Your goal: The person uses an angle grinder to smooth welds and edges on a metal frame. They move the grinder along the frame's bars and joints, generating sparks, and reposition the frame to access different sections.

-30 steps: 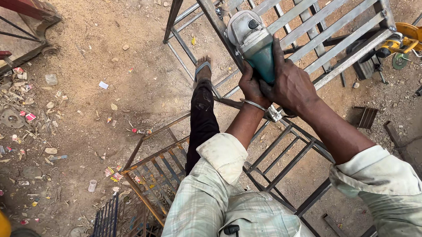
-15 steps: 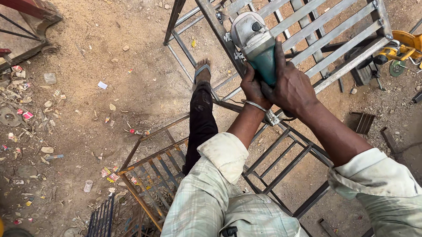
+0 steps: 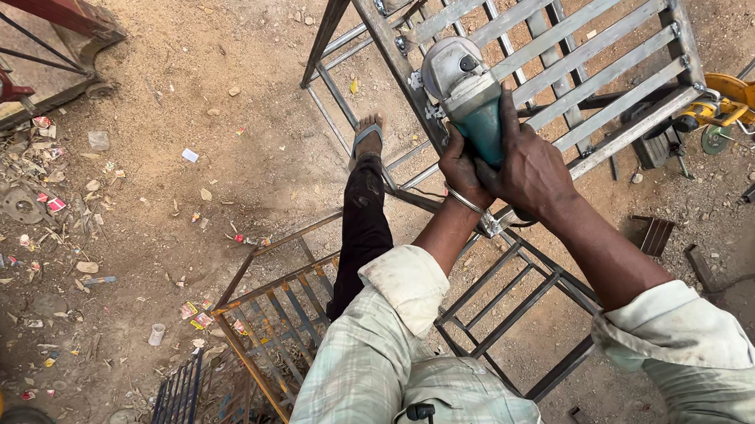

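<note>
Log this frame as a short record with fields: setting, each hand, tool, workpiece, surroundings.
setting: outdoor dirt ground strewn with litter
left hand: grips the angle grinder from the left
right hand: wrapped over the grinder's teal body
angle grinder: grey head set against the frame
slatted metal frame: grey, standing on legs
left foot: in a sandal, beside the frame
surroundings: rusty frame lower left; yellow tool at right

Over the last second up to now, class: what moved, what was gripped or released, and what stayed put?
Little changed. The angle grinder and both hands, left hand and right hand, sit slightly lower left in the view, much as the metal frame does, so the shift looks mostly like camera movement. Nothing was taken up or let go. Both hands stay clamped on the grinder against the frame, and the sandalled foot stays planted on the dirt.
</note>
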